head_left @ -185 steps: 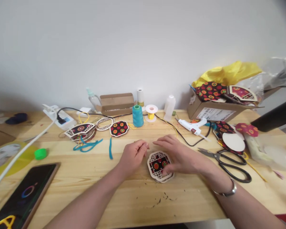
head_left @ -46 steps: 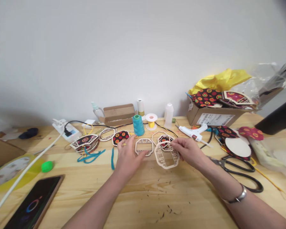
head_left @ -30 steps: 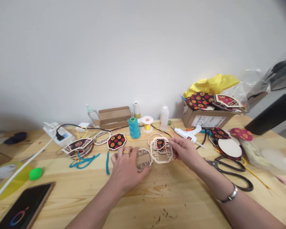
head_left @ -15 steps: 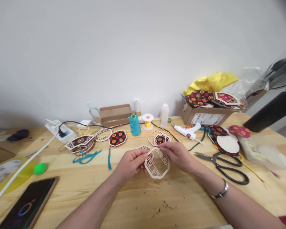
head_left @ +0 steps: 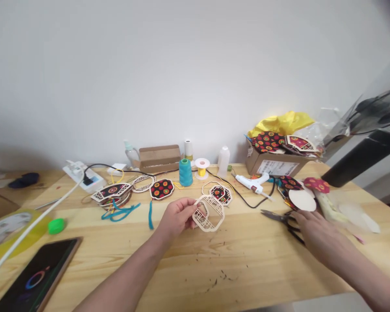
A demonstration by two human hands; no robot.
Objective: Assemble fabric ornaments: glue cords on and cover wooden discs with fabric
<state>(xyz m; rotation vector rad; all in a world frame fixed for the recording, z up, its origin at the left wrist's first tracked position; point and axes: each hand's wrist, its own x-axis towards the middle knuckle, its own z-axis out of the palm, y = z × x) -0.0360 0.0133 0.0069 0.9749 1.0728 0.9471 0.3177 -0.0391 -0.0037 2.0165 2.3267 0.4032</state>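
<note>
My left hand [head_left: 178, 216] pinches a pale wooden lattice frame [head_left: 221, 215] with a scalloped edge by its left side. The frame is held above the table and overlaps what looks like a second lattice piece behind it. My right hand [head_left: 316, 234] lies palm down over the black handles of the scissors [head_left: 274, 216], whose blades point left. It covers most of the handle loops, and whether the fingers are closed round them is hidden. Beyond the frame lies a lattice ornament with dark floral fabric [head_left: 221, 193].
At the back stand a teal thread cone [head_left: 185, 173], a yellow ribbon spool [head_left: 202, 168] and a white bottle [head_left: 224, 160]. A white glue gun [head_left: 254, 182] lies before a cardboard box [head_left: 273, 167]. At left are a phone [head_left: 35, 277], a green cap [head_left: 56, 225] and a power strip [head_left: 84, 177].
My right hand has let go of the lattice frame and moved right onto the scissors' handles. My left hand keeps the frame, which has turned a little. The view has shifted slightly.
</note>
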